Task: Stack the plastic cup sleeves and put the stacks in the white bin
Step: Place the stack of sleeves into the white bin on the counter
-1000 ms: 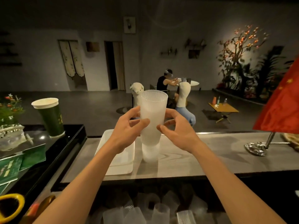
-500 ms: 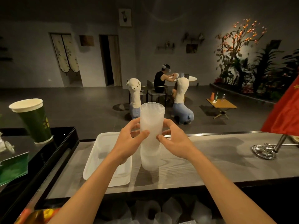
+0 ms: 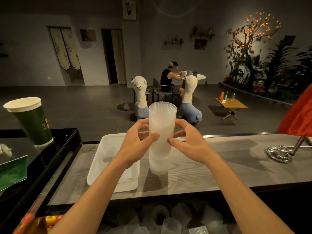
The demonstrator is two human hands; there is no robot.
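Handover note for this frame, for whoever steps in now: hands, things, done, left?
Left hand and right hand both grip the upper part of the sleeve stack, upright on the counter just right of the white bin.
Done: sleeves nested into one stack.
To do: no stack shows in the bin; move this one in, then stack the loose sleeves below the counter.

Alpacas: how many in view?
2. One alpaca stands left of the seated person, facing the camera; the other stands to that person's right, facing away. None looks hidden, though the stack blocks some floor.
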